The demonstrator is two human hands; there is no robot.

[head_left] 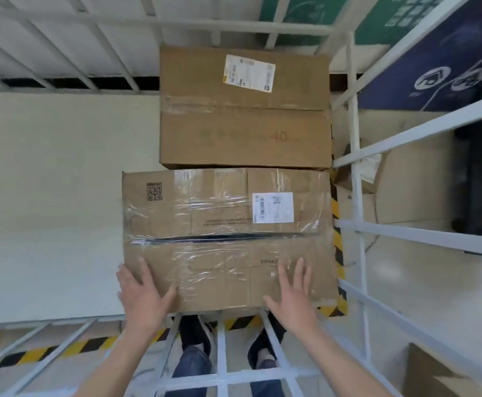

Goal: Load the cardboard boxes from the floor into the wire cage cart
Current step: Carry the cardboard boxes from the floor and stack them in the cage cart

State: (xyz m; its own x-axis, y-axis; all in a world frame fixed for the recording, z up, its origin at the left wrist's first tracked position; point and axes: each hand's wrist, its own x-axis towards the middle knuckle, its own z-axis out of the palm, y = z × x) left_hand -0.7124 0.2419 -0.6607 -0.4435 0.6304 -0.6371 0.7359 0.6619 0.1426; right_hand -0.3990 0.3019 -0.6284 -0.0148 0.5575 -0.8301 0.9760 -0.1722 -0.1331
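Inside the wire cage cart (355,156), at 6 o'clock of the far box (245,110), the taped box (222,239) lies flat and appears butted against it. Left hand (142,293) and right hand (294,287) press its near edge, fingers straight, gripping nothing. Judgement: push evenly toward 12, square to the 3 o'clock bars; uneven pressure would skew it.

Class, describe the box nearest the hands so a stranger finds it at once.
Inside the white wire cage cart, find the nearer box. Unlike the far box behind it, it wears crinkled clear tape and a QR code.
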